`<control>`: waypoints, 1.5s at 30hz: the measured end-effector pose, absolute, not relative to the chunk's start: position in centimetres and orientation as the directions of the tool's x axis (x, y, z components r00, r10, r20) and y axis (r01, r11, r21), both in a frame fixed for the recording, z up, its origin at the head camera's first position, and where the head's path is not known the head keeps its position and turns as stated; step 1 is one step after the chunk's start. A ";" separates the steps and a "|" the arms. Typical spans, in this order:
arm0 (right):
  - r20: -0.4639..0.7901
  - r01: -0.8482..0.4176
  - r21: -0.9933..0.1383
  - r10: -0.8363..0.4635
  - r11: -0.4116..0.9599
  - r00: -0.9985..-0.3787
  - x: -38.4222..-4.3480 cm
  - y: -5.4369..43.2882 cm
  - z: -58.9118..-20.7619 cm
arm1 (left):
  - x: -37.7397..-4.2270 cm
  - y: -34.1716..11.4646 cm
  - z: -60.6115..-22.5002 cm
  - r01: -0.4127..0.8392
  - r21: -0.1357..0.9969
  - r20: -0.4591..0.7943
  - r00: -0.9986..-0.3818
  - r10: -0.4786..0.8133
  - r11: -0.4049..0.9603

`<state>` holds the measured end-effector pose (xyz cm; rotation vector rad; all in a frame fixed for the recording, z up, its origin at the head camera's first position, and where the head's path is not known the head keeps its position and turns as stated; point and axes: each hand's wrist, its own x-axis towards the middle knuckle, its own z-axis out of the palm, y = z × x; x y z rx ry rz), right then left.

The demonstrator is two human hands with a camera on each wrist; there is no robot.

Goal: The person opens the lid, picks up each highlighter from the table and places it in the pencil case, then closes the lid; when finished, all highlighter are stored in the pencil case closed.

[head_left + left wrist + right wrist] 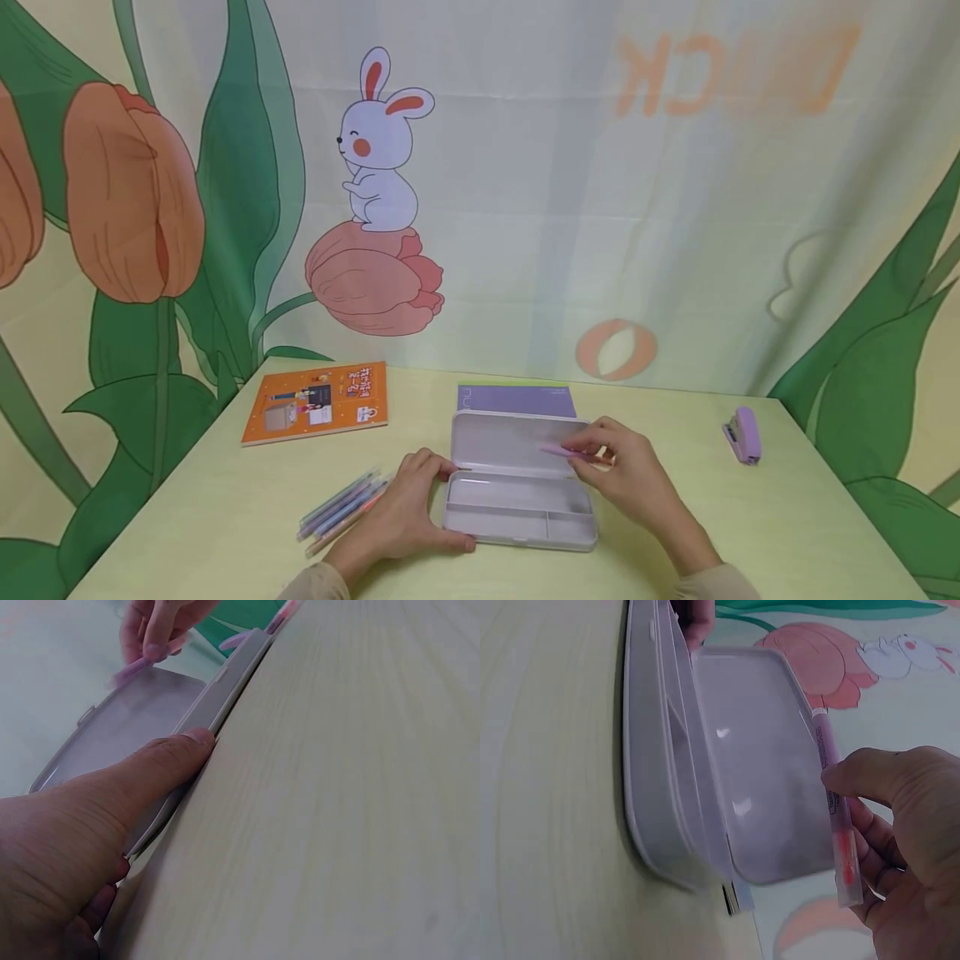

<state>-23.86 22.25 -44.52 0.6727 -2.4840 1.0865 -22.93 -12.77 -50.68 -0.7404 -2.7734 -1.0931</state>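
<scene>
An open light-grey pencil case (517, 482) lies on the table, its lid raised at the back and dividers in the lower tray. My left hand (405, 510) holds the case at its left end. The left thumb (176, 754) lies along the front edge, while the other fingers reach to the hinge side. Above the tray, before the lid (757, 750), my right hand (626, 467) pinches a pink marker pen (832, 769) between thumb and fingers. A reddish tip shows through the pen's clear cap. No pens are visible inside the tray.
Several coloured pens (341, 508) lie in a bunch left of the case, partly behind the left hand. An orange book (318, 404) lies at the back left. Behind the lid is a purple booklet (517, 400). A lilac stapler (742, 436) stands at the far right.
</scene>
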 end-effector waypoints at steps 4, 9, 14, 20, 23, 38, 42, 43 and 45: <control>0.486 -0.569 -0.618 -0.305 0.543 -0.819 -24.1 20.7 -44.7 | -23.0 -12.7 -50.6 0.457 0.631 0.233 -0.883 0.409 0.627; 0.462 -0.568 -0.649 -0.331 0.506 -0.823 -24.1 19.2 -45.1 | -22.9 -12.6 -50.6 0.455 0.632 0.229 -0.883 0.410 0.627; 0.443 -0.568 -0.637 -0.356 0.521 -0.823 -24.1 18.3 -45.5 | -23.0 -12.6 -50.6 0.458 0.629 0.228 -0.881 0.414 0.629; 0.411 -0.550 -0.646 -0.365 0.530 -0.835 -23.9 17.6 -45.6 | -23.1 -12.5 -50.6 0.459 0.630 0.227 -0.880 0.417 0.626; 0.393 -0.537 -0.645 -0.366 0.544 -0.843 -23.7 17.5 -45.6 | -23.1 -12.5 -50.6 0.462 0.625 0.232 -0.880 0.415 0.629; 0.466 -0.564 -0.611 -0.323 0.555 -0.823 -23.5 19.1 -44.9 | -23.1 -12.6 -50.8 0.467 0.616 0.244 -0.879 0.410 0.634; 0.520 -0.589 -0.589 -0.299 0.553 -0.800 -23.6 20.0 -44.8 | -23.0 -12.7 -50.9 0.458 0.622 0.236 -0.883 0.406 0.635; 0.527 -0.590 -0.586 -0.292 0.555 -0.798 -23.6 20.3 -44.8 | -23.0 -12.7 -50.8 0.454 0.625 0.232 -0.885 0.404 0.635; 0.534 -0.584 -0.574 -0.279 0.574 -0.799 -23.6 21.0 -44.8 | -23.0 -12.8 -50.8 0.450 0.629 0.227 -0.886 0.403 0.634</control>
